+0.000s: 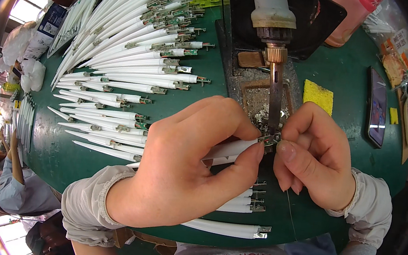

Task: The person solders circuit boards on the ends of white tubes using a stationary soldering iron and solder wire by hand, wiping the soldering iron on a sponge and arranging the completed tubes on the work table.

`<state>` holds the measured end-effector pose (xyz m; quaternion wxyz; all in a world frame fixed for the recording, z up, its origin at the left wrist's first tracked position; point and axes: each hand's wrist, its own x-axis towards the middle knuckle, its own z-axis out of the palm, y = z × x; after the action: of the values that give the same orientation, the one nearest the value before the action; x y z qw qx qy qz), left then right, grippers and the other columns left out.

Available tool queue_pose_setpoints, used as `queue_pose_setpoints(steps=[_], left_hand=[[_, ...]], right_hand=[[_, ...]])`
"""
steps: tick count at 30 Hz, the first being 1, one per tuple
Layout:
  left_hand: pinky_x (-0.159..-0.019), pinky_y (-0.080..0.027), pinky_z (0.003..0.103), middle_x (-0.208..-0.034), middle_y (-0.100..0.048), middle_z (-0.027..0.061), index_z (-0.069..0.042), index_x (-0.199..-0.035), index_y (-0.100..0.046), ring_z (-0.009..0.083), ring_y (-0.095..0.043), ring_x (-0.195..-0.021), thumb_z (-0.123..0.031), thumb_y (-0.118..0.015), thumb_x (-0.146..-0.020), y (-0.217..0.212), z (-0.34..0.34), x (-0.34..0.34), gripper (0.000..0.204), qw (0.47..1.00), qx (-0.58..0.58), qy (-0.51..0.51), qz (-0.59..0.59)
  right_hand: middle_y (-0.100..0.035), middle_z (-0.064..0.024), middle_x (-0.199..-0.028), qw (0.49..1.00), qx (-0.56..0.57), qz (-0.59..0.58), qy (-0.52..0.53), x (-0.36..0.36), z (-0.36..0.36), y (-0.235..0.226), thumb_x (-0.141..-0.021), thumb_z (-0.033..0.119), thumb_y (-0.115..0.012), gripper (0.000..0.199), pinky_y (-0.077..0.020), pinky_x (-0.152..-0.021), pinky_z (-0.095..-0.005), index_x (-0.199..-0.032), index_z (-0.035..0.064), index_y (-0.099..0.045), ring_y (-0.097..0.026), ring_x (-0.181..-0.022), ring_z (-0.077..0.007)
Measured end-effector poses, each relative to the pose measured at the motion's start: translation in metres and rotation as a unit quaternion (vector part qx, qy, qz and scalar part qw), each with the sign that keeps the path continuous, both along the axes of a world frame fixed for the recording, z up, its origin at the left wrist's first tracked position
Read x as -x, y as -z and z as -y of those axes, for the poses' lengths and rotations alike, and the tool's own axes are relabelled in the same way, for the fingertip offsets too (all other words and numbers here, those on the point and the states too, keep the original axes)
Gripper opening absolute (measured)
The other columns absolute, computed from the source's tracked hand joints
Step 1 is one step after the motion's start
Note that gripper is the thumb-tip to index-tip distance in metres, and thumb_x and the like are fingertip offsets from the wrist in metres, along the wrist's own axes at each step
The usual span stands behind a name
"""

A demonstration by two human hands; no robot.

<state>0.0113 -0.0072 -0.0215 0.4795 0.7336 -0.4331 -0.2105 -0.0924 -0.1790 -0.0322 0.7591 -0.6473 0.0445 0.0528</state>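
Note:
My left hand (180, 160) grips a slim white plastic tube (230, 150) between thumb and fingers, its metal-and-circuit end pointing right. That end sits right at the tip of a soldering iron (276, 85), which points down from above. My right hand (317, 162) is closed in a pinch beside the tip. A thin wire (290, 214) trails down below it, apparently solder held between finger and thumb. Whether the tip touches the tube's end is hard to tell. More white tubes (225, 228) with metal ends lie below my hands.
Many similar white tubes (127, 54) fan across the green table (52, 154) at left. A solder-specked tray (254, 100) lies under the iron; right of it are a yellow sponge (318, 96) and a phone (376, 107). A pink container (350, 21) stands behind. Other people sit at far left.

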Motion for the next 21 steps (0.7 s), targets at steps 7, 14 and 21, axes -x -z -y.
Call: queue_pose_setpoints(steps=[7, 14, 21], left_hand=[[-0.065, -0.042, 0.021, -0.084, -0.057, 0.0097, 0.004, -0.084, -0.053, 0.0098, -0.054, -0.074, 0.004, -0.059, -0.075, -0.0026, -0.0034, -0.0011, 0.01, 1.0, -0.019, -0.002, -0.017], [-0.064, -0.043, 0.02, -0.083, -0.057, 0.0085, 0.003, -0.084, -0.054, 0.0094, -0.054, -0.072, 0.004, -0.06, -0.074, 0.0017, -0.0019, -0.0005, 0.011, 0.999, -0.026, -0.002, -0.044], [-0.06, -0.042, 0.019, -0.081, -0.058, 0.0077, 0.003, -0.083, -0.054, 0.0085, -0.055, -0.07, 0.005, -0.06, -0.073, 0.0011, -0.0011, -0.0007, 0.012, 0.999, -0.037, 0.017, -0.012]], right_hand=[[-0.053, -0.0049, -0.057, 1.0, -0.023, 0.012, 0.008, -0.0006, -0.0003, 0.0015, -0.089, 0.017, -0.052, 0.02, -0.0297, -0.04, -0.0164, -0.088, 0.003, -0.037, -0.042, -0.043, -0.0037], [-0.051, -0.0019, -0.061, 1.0, -0.011, -0.02, 0.012, -0.0017, 0.0031, 0.0045, -0.086, 0.009, -0.056, 0.02, -0.0311, -0.041, -0.0161, -0.095, 0.0012, -0.039, -0.045, -0.045, -0.0035], [-0.052, -0.0015, -0.064, 0.999, 0.053, 0.008, -0.004, -0.0005, 0.0033, 0.0069, -0.084, 0.001, -0.054, 0.016, -0.034, -0.043, -0.0166, -0.094, 0.0008, -0.042, -0.049, -0.05, -0.0039]])
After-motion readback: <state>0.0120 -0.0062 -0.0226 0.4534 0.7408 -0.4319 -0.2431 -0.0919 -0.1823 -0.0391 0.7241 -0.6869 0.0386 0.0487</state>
